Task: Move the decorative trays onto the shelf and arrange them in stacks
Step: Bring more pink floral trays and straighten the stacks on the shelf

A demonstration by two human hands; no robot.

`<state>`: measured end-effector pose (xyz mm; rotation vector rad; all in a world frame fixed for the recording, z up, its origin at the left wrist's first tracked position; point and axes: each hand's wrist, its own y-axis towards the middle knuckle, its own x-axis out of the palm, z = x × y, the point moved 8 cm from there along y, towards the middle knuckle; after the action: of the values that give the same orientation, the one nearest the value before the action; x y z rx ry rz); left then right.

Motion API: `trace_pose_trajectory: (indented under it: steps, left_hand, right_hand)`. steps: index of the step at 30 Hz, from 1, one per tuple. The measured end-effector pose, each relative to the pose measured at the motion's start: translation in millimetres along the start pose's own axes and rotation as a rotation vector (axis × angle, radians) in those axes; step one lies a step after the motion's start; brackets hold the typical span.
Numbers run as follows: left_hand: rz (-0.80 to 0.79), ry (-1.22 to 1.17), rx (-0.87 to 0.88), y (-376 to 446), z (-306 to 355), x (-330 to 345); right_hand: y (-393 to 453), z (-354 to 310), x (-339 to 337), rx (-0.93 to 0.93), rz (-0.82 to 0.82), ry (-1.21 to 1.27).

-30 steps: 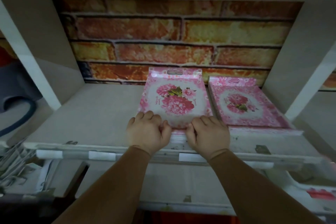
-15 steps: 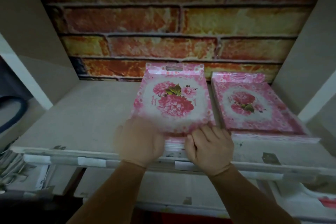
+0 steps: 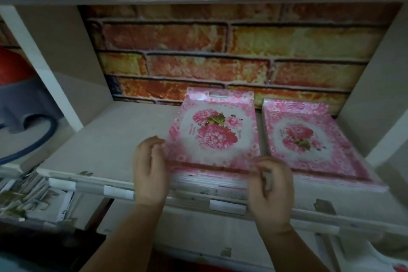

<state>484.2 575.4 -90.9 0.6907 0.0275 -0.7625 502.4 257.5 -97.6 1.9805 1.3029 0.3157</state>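
Both hands at near corners of left tray stack on shelf.
Left hand (image 3: 150, 168) and right hand (image 3: 270, 185) loosely curled, blurred; grip not discernible. Pink floral rectangular plastic trays (image 3: 214, 137) judged light, stiff, slick; best taken by side rims. Long axis front-to-back, handle slot toward brick-pattern back wall (image 3: 220, 51); second pink tray stack (image 3: 309, 141) just beside, on pale shelf board (image 3: 106, 143).

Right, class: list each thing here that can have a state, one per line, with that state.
Left stack of pink floral decorative trays: flat on the shelf, between both hands.
Right stack of pink floral trays: flat, beside the first, untouched.
Pale wooden shelf: bare on its left half.
Left hand: at the stack's left corner, fingers loosely curled.
Right hand: blurred, at the stack's right corner.
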Motion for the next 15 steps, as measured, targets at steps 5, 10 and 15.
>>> trace_pose_trajectory:
  steps: [5, 10, 15]
  left_hand:
    - [-0.152, -0.425, -0.571, 4, -48, 23]
    - [-0.218, -0.508, -0.622, -5, -61, 23]
    - [-0.269, -0.393, -0.542, -7, -60, 27]
  right_hand:
    - [-16, 23, 2, 0.56, 0.021, 0.125]
    - [-29, 26, 21, 0.934, 0.057, 0.26]
    - [-24, 21, 24, 0.907, 0.171, 0.191]
